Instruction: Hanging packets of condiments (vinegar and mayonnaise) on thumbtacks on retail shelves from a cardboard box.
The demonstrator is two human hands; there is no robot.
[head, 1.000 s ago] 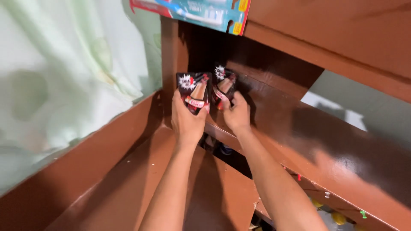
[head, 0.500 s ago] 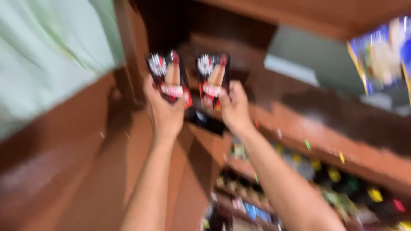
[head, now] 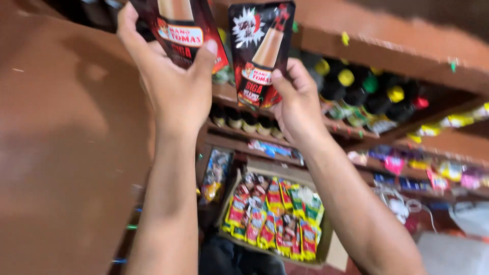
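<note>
The left hand (head: pixel 175 86) grips one dark red sauce pouch (head: pixel 186 30) up high. The right hand (head: pixel 298 104) grips another (head: pixel 260 51) beside it. Below sits a cardboard box (head: pixel 326 252) full of bright packets.

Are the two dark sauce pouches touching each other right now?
Apart. The head view shows a clear gap between the left pouch and the right pouch, with shelf visible between them.

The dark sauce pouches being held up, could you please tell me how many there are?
2. One dark sauce pouch is in the left hand, cut off by the frame's top edge; the other pouch is in the right hand. More may be hidden behind them.
</note>
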